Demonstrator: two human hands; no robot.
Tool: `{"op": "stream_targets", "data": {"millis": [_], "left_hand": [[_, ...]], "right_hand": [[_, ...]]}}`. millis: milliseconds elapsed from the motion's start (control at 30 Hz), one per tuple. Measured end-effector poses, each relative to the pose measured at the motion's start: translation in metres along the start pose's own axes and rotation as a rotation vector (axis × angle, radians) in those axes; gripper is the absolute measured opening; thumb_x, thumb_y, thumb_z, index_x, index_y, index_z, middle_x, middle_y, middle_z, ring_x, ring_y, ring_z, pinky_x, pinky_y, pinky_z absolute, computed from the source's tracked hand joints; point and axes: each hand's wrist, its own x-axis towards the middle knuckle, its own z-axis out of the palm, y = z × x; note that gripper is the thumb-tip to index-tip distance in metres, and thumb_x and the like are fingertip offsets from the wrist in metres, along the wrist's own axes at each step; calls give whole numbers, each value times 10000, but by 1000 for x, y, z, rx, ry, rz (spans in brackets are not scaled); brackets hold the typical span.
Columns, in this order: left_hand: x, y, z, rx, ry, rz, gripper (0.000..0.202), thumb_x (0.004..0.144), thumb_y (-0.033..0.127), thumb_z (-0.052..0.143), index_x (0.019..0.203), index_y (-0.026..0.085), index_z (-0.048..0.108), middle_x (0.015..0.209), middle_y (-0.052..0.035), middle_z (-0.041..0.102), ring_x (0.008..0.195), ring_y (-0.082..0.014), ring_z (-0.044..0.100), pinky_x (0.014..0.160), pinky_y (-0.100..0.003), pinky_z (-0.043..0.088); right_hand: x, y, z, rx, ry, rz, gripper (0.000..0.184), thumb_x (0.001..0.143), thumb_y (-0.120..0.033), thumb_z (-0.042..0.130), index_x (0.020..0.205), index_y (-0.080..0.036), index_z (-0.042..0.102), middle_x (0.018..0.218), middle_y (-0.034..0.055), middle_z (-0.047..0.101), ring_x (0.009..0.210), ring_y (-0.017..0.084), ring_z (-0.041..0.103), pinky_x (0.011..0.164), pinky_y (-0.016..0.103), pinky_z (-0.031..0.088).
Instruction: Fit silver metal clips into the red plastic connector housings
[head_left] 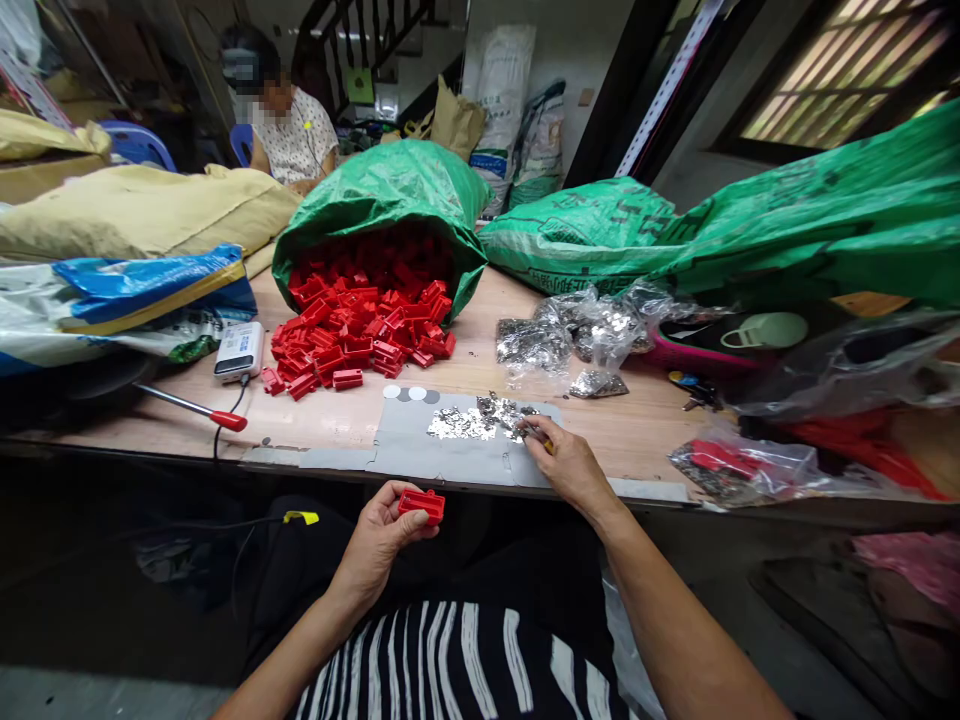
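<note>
My left hand (382,535) is closed round a small red plastic part (421,503), held just below the table's front edge. My right hand (566,462) rests on the table with its fingertips pinched at the edge of a heap of small shiny metal pieces (480,418). Whether a piece is between the fingers is too small to tell. The heap lies on a grey sheet (450,450). A pile of the same red parts (352,330) spills from an open green sack (382,200) further back.
Clear plastic bags of metal pieces (577,335) lie right of the red pile. A white device (238,350) and a red-handled tool (196,408) sit at the left. Green sacks (787,220) fill the right. A person (289,125) sits beyond the table.
</note>
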Motion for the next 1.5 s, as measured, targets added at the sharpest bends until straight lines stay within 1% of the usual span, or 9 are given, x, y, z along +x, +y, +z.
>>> {"op": "stream_targets", "data": {"millis": [100, 233, 433, 533, 633, 900, 1233, 1367, 1500], "left_hand": [[3, 4, 5, 43, -20, 66, 308, 680, 234, 796, 905, 151, 602, 812, -21, 711, 754, -147, 674, 750, -301, 571], [8, 12, 16, 117, -35, 152, 328, 667, 218, 798, 928, 162, 607, 855, -31, 730, 797, -155, 683, 787, -279, 547], [15, 16, 24, 378, 4, 332, 331, 699, 287, 777, 972, 192, 615, 889, -30, 727, 821, -178, 688, 797, -275, 531], [15, 16, 24, 548, 65, 435, 338, 716, 318, 763, 1005, 209, 627, 901, -34, 732, 817, -192, 691, 783, -274, 526], [14, 18, 24, 659, 104, 525, 333, 728, 321, 752, 1030, 229, 645, 909, -31, 736, 806, -194, 691, 778, -269, 518], [13, 22, 28, 725, 116, 664, 335, 728, 282, 746, 1059, 274, 701, 1010, -48, 739, 895, -231, 685, 870, -314, 499], [12, 19, 28, 779, 73, 689, 309, 776, 253, 692, 1084, 281, 694, 1009, -56, 737, 912, -232, 676, 875, -322, 500], [11, 19, 28, 802, 62, 712, 309, 795, 242, 668, 1101, 277, 687, 1026, -56, 734, 926, -228, 674, 877, -325, 498], [10, 19, 29, 737, 84, 689, 300, 772, 230, 687, 1067, 280, 705, 1020, -50, 740, 926, -231, 678, 877, -327, 504]], "right_hand": [[1, 0, 5, 299, -66, -11, 267, 822, -305, 536, 1034, -203, 661, 756, 1, 640, 647, 139, 572, 602, 247, 435], [0, -13, 17, 617, -200, 6, 277, 791, -383, 611, 975, -177, 625, 708, -24, 562, 544, 95, 468, 487, 211, 386], [-8, -38, 26, 769, -259, -43, 280, 793, -425, 659, 916, -183, 591, 789, -9, 554, 585, 90, 466, 490, 204, 421], [-13, -45, 28, 754, -229, -81, 258, 805, -431, 656, 866, -193, 575, 736, -24, 534, 558, 88, 451, 485, 205, 411], [-19, -52, 29, 638, -167, -115, 229, 813, -416, 653, 853, -194, 608, 704, -14, 573, 557, 105, 484, 503, 222, 414], [-33, -65, 35, 356, -18, -316, 99, 883, -279, 568, 893, -215, 643, 811, 37, 681, 653, 158, 592, 650, 277, 479], [-38, -67, 39, 311, -9, -414, 77, 900, -242, 548, 873, -225, 617, 782, 40, 640, 698, 175, 604, 662, 289, 482], [-38, -68, 38, 321, -50, -438, 98, 914, -238, 529, 878, -222, 619, 794, 45, 636, 712, 176, 597, 678, 295, 486], [-39, -70, 36, 371, -87, -434, 144, 925, -277, 517, 888, -222, 645, 824, 55, 637, 761, 185, 604, 711, 303, 491]]}}
